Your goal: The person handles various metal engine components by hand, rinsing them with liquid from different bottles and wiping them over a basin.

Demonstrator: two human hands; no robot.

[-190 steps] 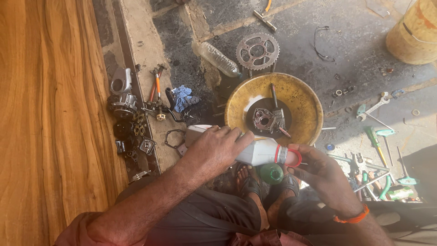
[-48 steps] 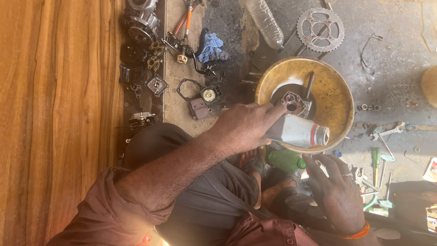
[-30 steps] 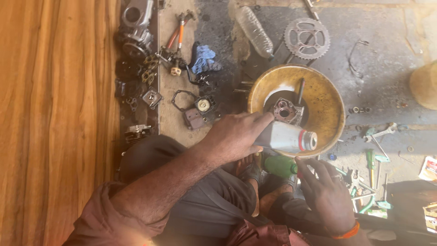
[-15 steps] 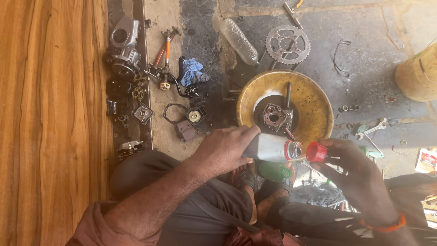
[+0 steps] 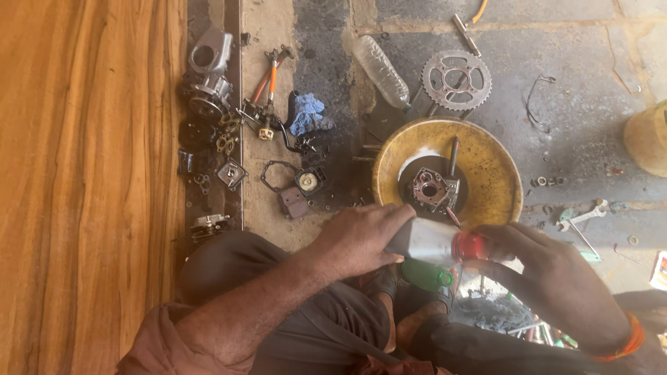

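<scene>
Gripping a white plastic bottle (image 5: 425,241) sideways over the knees, the left hand (image 5: 358,239) clasps its body while the right hand (image 5: 549,267) pinches the red cap (image 5: 470,246), still on; the metal part (image 5: 432,188) lies in the yellow basin (image 5: 497,173).
</scene>
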